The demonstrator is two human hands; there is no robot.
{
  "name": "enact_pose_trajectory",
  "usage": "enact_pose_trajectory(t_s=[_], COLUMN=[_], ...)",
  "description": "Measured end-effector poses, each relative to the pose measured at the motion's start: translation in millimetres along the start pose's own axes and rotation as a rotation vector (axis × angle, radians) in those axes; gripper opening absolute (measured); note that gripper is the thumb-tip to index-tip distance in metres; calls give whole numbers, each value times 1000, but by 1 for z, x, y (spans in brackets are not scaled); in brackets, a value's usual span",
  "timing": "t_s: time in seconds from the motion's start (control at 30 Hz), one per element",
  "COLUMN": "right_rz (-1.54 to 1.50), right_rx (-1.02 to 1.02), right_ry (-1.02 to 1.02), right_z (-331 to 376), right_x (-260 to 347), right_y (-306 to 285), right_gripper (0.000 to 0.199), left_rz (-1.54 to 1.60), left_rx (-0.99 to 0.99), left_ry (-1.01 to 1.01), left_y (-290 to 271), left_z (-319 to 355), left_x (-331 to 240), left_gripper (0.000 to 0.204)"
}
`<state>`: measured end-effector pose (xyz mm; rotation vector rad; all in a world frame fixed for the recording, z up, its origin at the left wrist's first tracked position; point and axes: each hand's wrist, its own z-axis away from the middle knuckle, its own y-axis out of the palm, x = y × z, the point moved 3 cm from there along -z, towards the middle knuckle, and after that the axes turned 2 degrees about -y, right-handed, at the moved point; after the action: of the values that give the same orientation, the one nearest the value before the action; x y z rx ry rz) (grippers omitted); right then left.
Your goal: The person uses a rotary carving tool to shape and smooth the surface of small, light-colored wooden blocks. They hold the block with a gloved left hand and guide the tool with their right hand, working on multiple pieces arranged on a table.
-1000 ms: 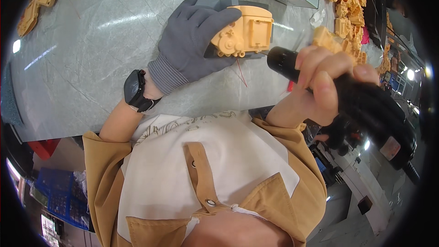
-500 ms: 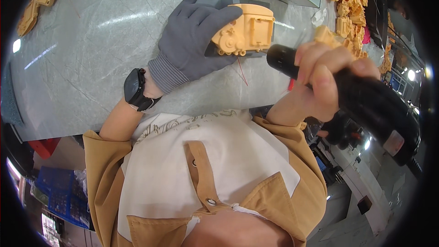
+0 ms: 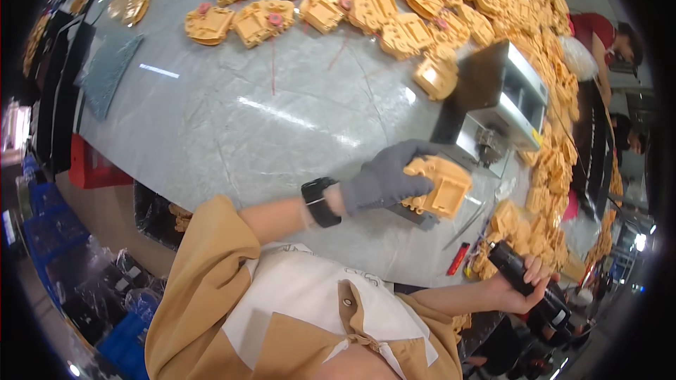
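Note:
My left hand (image 3: 389, 177), in a grey knitted glove, is closed around a yellow-orange plastic housing (image 3: 448, 187) with moulded ribs and a square recess. Under that housing a dark grey block (image 3: 415, 218) shows in part. Off to the right, my bare right hand (image 3: 528, 290) grips a black electric screwdriver (image 3: 512, 267) by its body. The screwdriver is held apart from the housing, its front end pointing up and left. Its rear end fades into the dark background.
A metal box-shaped machine (image 3: 503, 109) stands beyond my left hand. Several similar housings (image 3: 263, 21), some with pink round parts and thin red wires, line the table's far side. More are heaped along the right (image 3: 546, 190). A red tool (image 3: 458, 259) lies near the front edge. Another person (image 3: 598, 39) is at far right.
The view has swung, bringing the far rows of housings and the whole machine into sight. The screwdriver is now farther from the housing. My left hand keeps its grip.

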<state>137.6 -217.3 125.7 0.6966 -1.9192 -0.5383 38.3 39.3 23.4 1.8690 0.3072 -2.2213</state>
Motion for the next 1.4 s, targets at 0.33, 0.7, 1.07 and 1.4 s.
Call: enact_pose_trajectory(t_s=[0.33, 0.7, 1.07, 1.4], right_rz=[22, 192, 381, 347], right_rx=[-35, -8, -292, -199], right_ry=[225, 248, 99, 75], right_z=[15, 27, 46, 46], right_x=[-29, -47, -29, -68], right_y=[-28, 14, -53, -23], right_gripper=[30, 43, 38, 42], left_rz=[776, -1705, -34, -449], left_rx=[-1418, -776, -1016, 177], left_ry=[-14, 276, 182, 62], left_y=[-167, -308, -283, 15], left_z=[387, 47, 83, -10], left_x=[164, 6, 37, -9], left_gripper=[49, 50, 35, 33])
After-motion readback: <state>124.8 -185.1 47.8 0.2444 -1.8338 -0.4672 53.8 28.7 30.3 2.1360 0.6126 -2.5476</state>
